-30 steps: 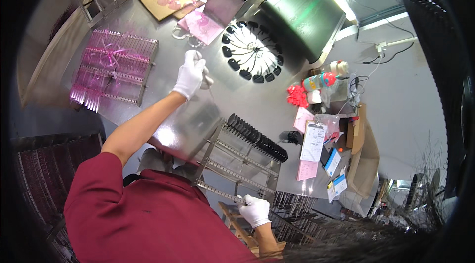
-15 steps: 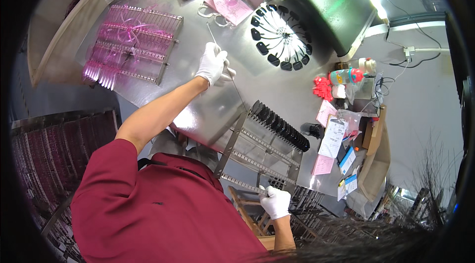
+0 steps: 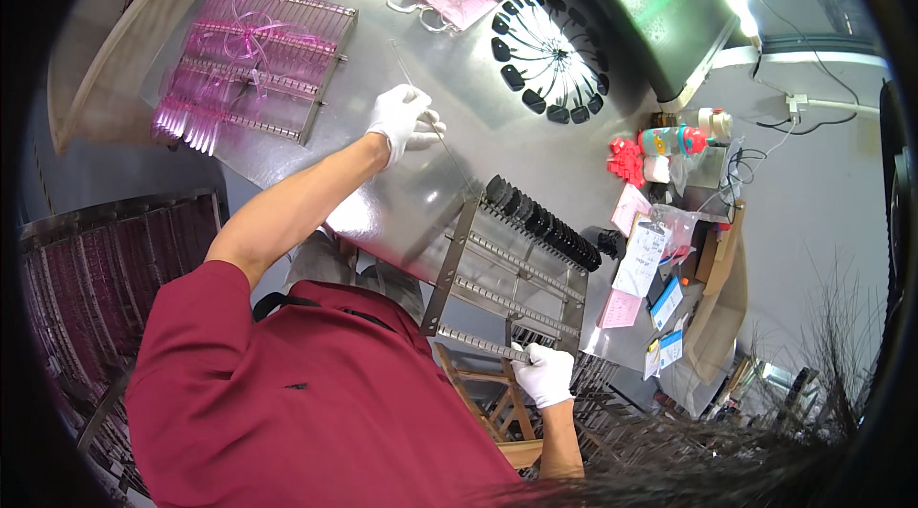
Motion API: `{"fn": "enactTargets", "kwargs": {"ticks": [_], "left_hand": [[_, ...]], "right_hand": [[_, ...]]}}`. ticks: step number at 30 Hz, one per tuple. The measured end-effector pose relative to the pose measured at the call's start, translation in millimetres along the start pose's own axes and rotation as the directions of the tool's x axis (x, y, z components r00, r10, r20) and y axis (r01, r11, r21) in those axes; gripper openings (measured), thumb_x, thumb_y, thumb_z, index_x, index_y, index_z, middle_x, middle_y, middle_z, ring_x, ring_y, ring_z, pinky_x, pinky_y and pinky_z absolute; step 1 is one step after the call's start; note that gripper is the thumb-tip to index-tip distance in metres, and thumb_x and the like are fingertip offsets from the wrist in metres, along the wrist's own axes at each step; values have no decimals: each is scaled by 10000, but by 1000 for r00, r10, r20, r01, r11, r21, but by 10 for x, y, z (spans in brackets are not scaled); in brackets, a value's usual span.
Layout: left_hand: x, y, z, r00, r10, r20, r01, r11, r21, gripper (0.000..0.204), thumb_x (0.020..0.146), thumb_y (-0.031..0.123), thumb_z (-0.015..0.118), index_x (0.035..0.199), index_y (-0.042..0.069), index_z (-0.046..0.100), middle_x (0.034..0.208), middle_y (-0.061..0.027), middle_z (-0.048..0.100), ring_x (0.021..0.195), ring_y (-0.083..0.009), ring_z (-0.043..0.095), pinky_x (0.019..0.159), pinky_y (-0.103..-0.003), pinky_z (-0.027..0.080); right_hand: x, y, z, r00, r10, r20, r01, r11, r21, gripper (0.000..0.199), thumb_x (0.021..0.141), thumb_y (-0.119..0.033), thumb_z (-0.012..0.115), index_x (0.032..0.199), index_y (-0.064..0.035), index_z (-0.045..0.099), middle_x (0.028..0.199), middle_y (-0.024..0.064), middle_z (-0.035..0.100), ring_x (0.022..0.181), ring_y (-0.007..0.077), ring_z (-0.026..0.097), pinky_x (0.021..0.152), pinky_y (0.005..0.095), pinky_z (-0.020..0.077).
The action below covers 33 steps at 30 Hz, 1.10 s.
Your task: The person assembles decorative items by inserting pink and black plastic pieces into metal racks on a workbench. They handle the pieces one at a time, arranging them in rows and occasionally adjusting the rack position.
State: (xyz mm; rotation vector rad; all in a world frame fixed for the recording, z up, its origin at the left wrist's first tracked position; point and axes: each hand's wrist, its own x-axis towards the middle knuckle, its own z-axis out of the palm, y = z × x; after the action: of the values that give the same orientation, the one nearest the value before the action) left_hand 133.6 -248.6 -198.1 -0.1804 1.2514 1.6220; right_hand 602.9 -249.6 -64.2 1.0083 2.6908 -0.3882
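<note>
My left hand (image 3: 404,122), in a white glove, is closed round a long thin metal rod (image 3: 451,156). One end of the rod reaches toward the upper left; the other meets the corner of a metal rack (image 3: 442,269). Along the rack's far edge stands a tight row of black, flat, rounded pieces (image 3: 540,224); its nearer slotted bars hold nothing. My right hand (image 3: 545,375), also gloved in white, grips the end of the rack's nearest bar, with the fingertips partly hidden.
Another rack (image 3: 330,78) with clear pink-purple pieces and ribbon lies at the left. Black pieces with thin stems (image 3: 559,54) form a ring beside a dark curved panel (image 3: 655,16). Bottles (image 3: 674,141), red pieces (image 3: 625,162) and a clipboard (image 3: 643,255) occupy the right side.
My left hand has shifted slightly left with the rod still in it. My right hand keeps its grip on the rack's bar. The whole view has shifted a little.
</note>
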Motion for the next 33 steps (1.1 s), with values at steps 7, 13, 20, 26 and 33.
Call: {"fn": "enactTargets", "kwargs": {"ticks": [7,13,20,26,33], "left_hand": [[-171,-405,-231,974,1,-226,-55,971,-234,62,1084,107,570,1080,59,531,955,-150,664,916,-344,766,768,-496,683],[-110,-327,-288,977,-29,-210,-10,983,-182,83,1075,113,598,1101,58,542,974,-147,681,895,-336,766,781,-489,684],[-179,-396,-391,974,-56,-218,1,970,-243,86,1071,121,622,1058,60,562,951,-144,689,888,-341,764,782,-492,687],[-287,-441,-343,979,-83,-185,35,969,-246,84,1040,77,653,1047,20,592,935,-147,683,920,-341,761,808,-498,687],[-177,-1287,-18,926,285,247,-360,863,354,228,1013,87,703,1173,-56,625,1098,-220,710,1060,-365,743,897,-476,672]], "right_hand": [[39,-67,-86,999,-24,26,23,999,45,285,711,-253,856,674,-130,601,629,116,651,593,344,679,552,426,539],[87,-53,-184,999,7,48,-9,999,47,287,715,-253,863,691,-120,611,630,125,647,598,355,680,560,433,543],[135,-73,-255,998,-13,54,11,999,34,267,726,-243,858,704,-112,626,624,130,640,597,355,679,558,427,541],[177,-101,-305,994,-10,107,6,999,34,298,725,-274,865,709,-100,623,634,138,646,619,369,685,580,443,548],[269,-135,-359,988,-19,155,18,1000,9,346,732,-329,870,703,-93,618,659,152,664,647,378,696,597,451,554]]}}
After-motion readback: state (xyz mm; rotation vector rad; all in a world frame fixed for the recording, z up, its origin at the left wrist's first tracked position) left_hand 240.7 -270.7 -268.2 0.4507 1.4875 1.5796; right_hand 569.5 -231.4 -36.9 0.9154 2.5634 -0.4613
